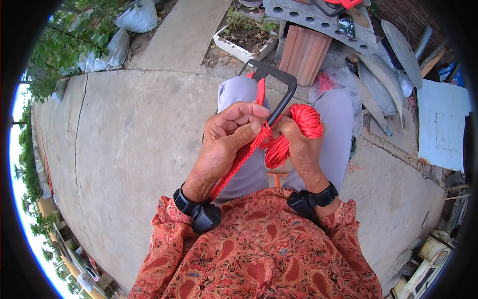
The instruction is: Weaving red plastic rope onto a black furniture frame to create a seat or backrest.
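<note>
A black, roughly rectangular frame (pixel 292 88) stands up between my hands, above my lap. Tight loops of red cord make a ribbed band (pixel 238 168) that runs down its near side toward my left wrist. My left hand (pixel 221 132) pinches the frame with thumb and fingers where the cord loops end. Bunched red cord (pixel 306 121) is gripped in my right hand (pixel 302 152), whose fingertips are beside the frame and partly hidden. A red strip (pixel 261 91) hangs from the frame's far bar, above my left fingers.
My knees are under the work. Concrete ground (pixel 134 139) spreads around me. Ahead stand a white planter box (pixel 226 46), a ribbed terracotta block (pixel 304 52) and a grey hollow slab (pixel 318 22). At right are scrap pieces and a pale blue board (pixel 442 124); white sacks (pixel 138 19) lie far left.
</note>
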Demonstrator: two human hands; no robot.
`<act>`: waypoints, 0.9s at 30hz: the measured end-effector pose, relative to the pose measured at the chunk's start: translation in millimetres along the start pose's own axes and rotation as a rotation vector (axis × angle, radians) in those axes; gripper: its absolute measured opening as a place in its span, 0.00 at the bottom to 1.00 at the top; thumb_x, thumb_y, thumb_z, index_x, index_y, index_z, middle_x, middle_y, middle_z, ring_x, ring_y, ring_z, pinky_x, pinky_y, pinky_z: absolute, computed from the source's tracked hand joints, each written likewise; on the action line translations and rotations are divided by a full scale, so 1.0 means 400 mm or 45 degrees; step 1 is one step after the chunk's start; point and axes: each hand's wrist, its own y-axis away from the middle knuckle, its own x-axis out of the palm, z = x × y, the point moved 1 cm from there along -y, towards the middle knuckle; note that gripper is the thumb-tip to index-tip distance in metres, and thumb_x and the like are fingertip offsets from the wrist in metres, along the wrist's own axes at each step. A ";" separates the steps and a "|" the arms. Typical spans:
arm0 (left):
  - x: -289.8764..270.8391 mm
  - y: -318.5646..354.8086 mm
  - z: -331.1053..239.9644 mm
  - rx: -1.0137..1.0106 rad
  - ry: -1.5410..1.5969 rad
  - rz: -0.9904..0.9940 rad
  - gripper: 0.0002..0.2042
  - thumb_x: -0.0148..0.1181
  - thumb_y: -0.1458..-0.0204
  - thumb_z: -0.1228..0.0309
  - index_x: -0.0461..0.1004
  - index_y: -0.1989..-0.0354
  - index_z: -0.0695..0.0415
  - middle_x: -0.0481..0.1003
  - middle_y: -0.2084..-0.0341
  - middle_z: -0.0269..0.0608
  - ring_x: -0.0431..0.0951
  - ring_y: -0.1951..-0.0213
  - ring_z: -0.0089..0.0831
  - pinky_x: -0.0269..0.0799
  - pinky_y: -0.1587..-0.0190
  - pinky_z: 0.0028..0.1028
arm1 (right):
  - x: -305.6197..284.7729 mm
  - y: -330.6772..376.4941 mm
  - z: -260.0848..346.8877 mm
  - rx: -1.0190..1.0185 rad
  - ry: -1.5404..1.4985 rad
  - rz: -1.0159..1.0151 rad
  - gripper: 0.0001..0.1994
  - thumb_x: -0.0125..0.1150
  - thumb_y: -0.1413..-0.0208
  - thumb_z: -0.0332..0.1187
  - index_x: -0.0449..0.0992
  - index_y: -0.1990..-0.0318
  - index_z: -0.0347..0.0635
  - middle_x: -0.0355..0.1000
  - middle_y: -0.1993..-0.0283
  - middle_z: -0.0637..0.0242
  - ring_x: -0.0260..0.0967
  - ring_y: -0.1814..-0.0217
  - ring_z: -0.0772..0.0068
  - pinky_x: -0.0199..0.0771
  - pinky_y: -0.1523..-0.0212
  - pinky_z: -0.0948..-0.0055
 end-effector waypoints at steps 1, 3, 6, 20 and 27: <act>0.001 0.001 0.004 -0.015 0.023 0.026 0.11 0.53 0.43 0.79 0.70 0.52 0.67 0.77 0.68 0.36 0.75 0.64 0.19 0.70 0.58 0.19 | -0.002 0.000 -0.015 0.355 -0.422 -0.027 0.04 0.59 0.50 0.25 0.74 0.66 0.36 0.73 0.75 0.65 0.71 0.72 0.76 0.72 0.69 0.77; 0.007 0.002 -0.003 -0.022 0.006 0.013 0.11 0.53 0.43 0.79 0.70 0.52 0.67 0.77 0.68 0.36 0.76 0.65 0.20 0.70 0.58 0.19 | -0.002 -0.003 -0.017 0.424 -0.595 0.035 0.05 0.58 0.46 0.26 0.74 0.63 0.35 0.73 0.73 0.66 0.69 0.74 0.77 0.71 0.70 0.78; 0.008 -0.001 0.000 -0.020 -0.022 -0.022 0.11 0.53 0.43 0.79 0.70 0.53 0.67 0.77 0.69 0.36 0.76 0.65 0.20 0.71 0.58 0.20 | -0.025 -0.004 -0.054 0.483 -0.683 0.084 0.12 0.63 0.47 0.28 0.72 0.56 0.35 0.73 0.69 0.66 0.69 0.73 0.80 0.71 0.70 0.78; -0.002 -0.004 0.010 -0.018 -0.124 -0.046 0.09 0.53 0.42 0.78 0.72 0.54 0.66 0.77 0.68 0.34 0.74 0.67 0.15 0.69 0.61 0.16 | -0.051 0.002 -0.015 0.275 -0.065 0.058 0.09 0.65 0.51 0.27 0.75 0.62 0.37 0.75 0.69 0.72 0.70 0.69 0.83 0.72 0.65 0.78; 0.006 -0.006 0.016 0.017 -0.080 -0.060 0.08 0.52 0.41 0.78 0.72 0.55 0.65 0.77 0.68 0.34 0.74 0.67 0.15 0.70 0.62 0.16 | -0.031 0.016 0.004 -0.178 0.256 0.139 0.10 0.67 0.53 0.29 0.76 0.63 0.40 0.75 0.70 0.69 0.72 0.68 0.80 0.73 0.63 0.77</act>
